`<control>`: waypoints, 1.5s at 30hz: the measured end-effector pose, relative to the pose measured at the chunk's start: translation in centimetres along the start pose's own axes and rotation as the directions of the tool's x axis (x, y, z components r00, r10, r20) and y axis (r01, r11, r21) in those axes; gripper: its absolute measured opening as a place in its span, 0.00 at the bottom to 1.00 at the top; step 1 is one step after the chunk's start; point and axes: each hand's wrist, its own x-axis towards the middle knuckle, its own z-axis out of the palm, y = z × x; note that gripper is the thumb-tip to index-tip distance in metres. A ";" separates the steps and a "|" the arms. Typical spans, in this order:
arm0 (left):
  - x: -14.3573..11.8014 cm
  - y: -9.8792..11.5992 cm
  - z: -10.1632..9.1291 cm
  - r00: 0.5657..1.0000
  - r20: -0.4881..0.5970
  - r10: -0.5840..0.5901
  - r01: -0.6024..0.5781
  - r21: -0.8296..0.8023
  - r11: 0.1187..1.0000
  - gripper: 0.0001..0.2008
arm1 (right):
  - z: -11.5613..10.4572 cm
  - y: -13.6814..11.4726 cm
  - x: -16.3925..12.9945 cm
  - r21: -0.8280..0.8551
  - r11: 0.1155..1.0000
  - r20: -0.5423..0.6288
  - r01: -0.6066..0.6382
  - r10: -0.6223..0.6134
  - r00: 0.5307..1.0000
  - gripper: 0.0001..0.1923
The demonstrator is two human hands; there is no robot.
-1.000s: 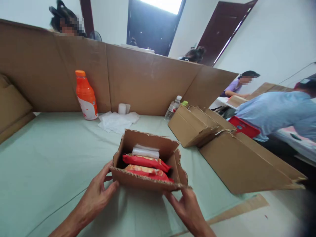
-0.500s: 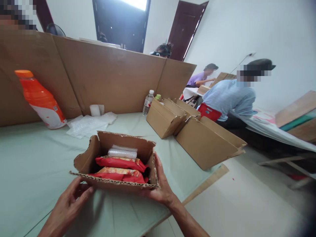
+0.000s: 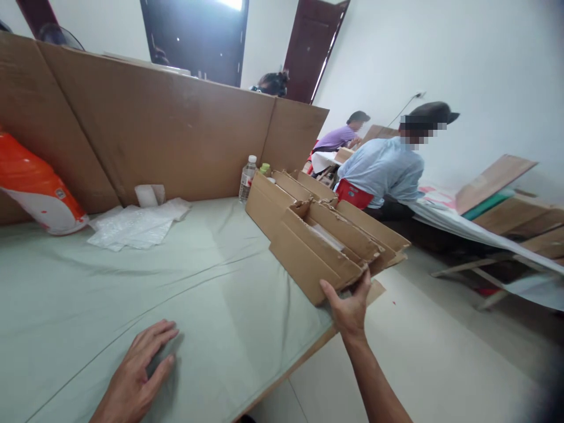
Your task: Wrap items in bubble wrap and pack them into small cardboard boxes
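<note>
An open-topped cardboard box [image 3: 304, 255] stands at the right edge of the table, up against other boxes. My right hand [image 3: 351, 305] grips its near right end, with the thumb on the front wall and the fingers around the end. Inside, a strip of clear plastic [image 3: 326, 237] shows; the rest of the contents is hidden by the walls. My left hand [image 3: 141, 367] is empty, fingers stretched out, over the green tablecloth [image 3: 211, 299] at the lower left.
Behind the box are more open cardboard boxes [image 3: 264, 202] and a clear bottle [image 3: 247, 179]. Flat bubble-wrap bags [image 3: 136, 226] lie beside an orange bottle [image 3: 42, 182]. A tall cardboard panel [image 3: 176, 129] borders the table's back. A person in light blue [image 3: 379, 167] sits at the right.
The box with the red packets has moved from in front of me to the right, beside the other boxes. My left hand is off it; my right hand still holds it. The view has turned right.
</note>
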 end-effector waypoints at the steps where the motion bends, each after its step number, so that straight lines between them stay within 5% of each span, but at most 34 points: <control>1: -0.2 -0.1 0.1 1.000 0.001 0.029 -0.029 0.031 0.999 0.15 | 0.5 0.0 0.2 -0.031 0.999 -0.011 0.007 -0.008 1.000 0.59; 5: -1.0 0.2 -0.3 0.986 -0.017 0.167 -0.163 0.146 0.976 0.16 | 1.2 0.5 -1.4 -0.112 0.993 -0.007 -0.032 0.031 0.999 0.55; 9: -1.7 1.5 -0.9 0.967 -0.012 0.255 -0.245 0.247 0.938 0.17 | -0.3 1.3 -6.6 -0.153 0.977 0.126 -0.146 0.166 0.978 0.46; 13: -2.2 3.4 -0.9 0.977 -0.024 0.214 -0.194 0.334 0.923 0.16 | -0.3 0.2 -11.5 -0.220 0.964 0.356 0.147 -0.061 0.933 0.30; 18: -3.7 5.5 -1.2 0.987 0.062 0.151 -0.163 0.448 0.879 0.23 | 2.6 -5.7 -16.5 -0.053 0.789 0.592 0.613 -0.469 0.655 0.18; 22: -6.4 7.1 -1.9 0.990 0.075 0.118 -0.140 0.490 0.861 0.25 | 3.6 -9.6 -20.5 0.111 0.655 0.635 0.747 -0.625 0.453 0.25; 25: -8.1 8.0 -2.3 0.992 0.042 0.117 -0.122 0.510 0.852 0.24 | 3.0 -10.7 -22.2 0.235 0.628 0.638 0.742 -0.676 0.370 0.23; 28: -8.6 8.5 -2.5 0.993 0.023 0.114 -0.110 0.504 0.856 0.23 | 2.1 -11.9 -22.2 0.340 0.666 0.632 0.664 -0.685 0.363 0.16; 30: -8.5 8.7 -2.6 0.994 0.013 0.110 -0.102 0.498 0.861 0.22 | 2.1 -13.1 -21.4 0.352 0.715 0.639 0.604 -0.655 0.403 0.14; 35: -8.2 8.8 -2.6 0.992 -0.008 0.129 -0.107 0.500 0.859 0.24 | 5.9 -15.9 -18.8 0.270 0.781 0.633 0.564 -0.585 0.507 0.17; 40: -8.7 8.3 -2.3 0.989 -0.035 0.141 -0.108 0.468 0.877 0.22 | 10.0 -16.6 -20.0 0.168 0.756 0.740 0.632 -0.521 0.427 0.24; 45: -9.3 7.9 -2.0 0.983 -0.078 0.165 -0.116 0.426 0.897 0.20 | 9.7 -15.7 -22.1 0.182 0.725 0.753 0.664 -0.537 0.380 0.23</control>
